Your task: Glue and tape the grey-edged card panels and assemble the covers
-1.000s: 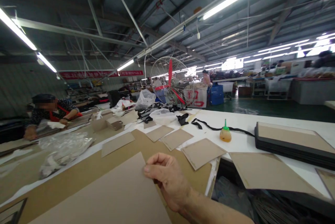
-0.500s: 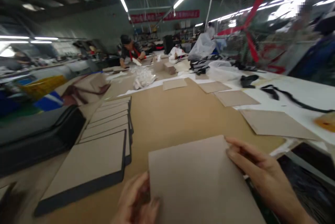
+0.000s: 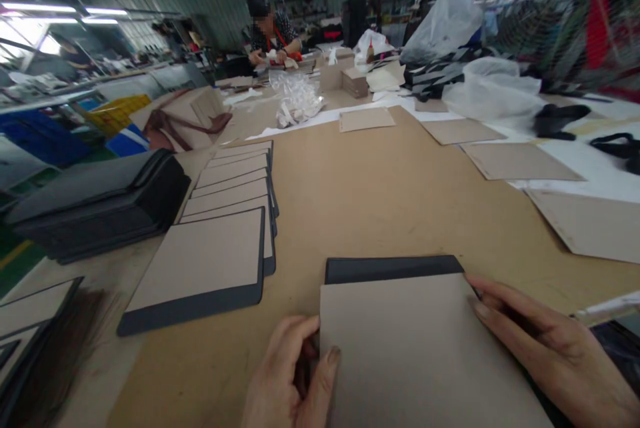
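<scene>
A beige cardboard sheet (image 3: 410,348) lies over a dark panel (image 3: 395,269), whose dark strip shows past the sheet's far edge. My left hand (image 3: 295,375) grips the sheet's left edge, thumb on top and fingers curled at the side. At the right edge, my right hand (image 3: 545,341) pinches the sheet near its far corner. The near part of the sheet runs out of view. Left of my hands, a row of overlapping dark panels with beige boards on them (image 3: 200,255) lies on the brown tabletop (image 3: 360,201).
A stack of dark panels (image 3: 100,208) stands at the left, with more boards (image 3: 35,321) at lower left. Loose beige sheets (image 3: 520,160) lie along the right side. Clear plastic bags (image 3: 297,98) sit farther back, where a co-worker (image 3: 270,35) handles something.
The view has tilted down and turned left. A dark strip now shows beyond the sheet's far edge, where none showed before. Both hands keep hold of the sheet's sides.
</scene>
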{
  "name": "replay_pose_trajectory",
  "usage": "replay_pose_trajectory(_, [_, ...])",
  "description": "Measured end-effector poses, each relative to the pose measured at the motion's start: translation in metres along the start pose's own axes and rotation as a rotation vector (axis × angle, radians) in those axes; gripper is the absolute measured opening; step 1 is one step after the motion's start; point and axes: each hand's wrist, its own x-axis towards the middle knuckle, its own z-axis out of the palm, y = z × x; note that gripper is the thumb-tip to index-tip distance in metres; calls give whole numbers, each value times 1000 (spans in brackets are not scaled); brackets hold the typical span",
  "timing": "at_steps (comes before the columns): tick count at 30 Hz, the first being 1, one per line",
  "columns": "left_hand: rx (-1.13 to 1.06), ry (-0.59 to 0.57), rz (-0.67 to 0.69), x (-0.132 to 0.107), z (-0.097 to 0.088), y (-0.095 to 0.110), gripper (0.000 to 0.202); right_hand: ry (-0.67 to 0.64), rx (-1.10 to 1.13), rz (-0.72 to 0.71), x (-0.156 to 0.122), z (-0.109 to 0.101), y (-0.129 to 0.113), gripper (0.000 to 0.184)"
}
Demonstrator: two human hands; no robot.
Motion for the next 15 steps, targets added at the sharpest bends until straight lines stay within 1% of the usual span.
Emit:
replay_pose_trajectory(2, [5,-70,-8,7,1,1,24,27,-17,-5,2,-2,4,45])
replay_pose_trajectory(4, [12,-102,10,12,4,2,22,41,-30,-1,4,-4,9,44])
replay_pose_trajectory(8, [19,-74,48,18,9,3,16,46,-87,9,9,-5,19,47])
replay_pose_trajectory(12, [37,-63,60,24,12,4,14,73,-150,-25,13,-4,21,50])
replay_pose_trajectory(15, [-20,-68,33,29,13,2,12,68,-157,-20,16,-3,21,50])
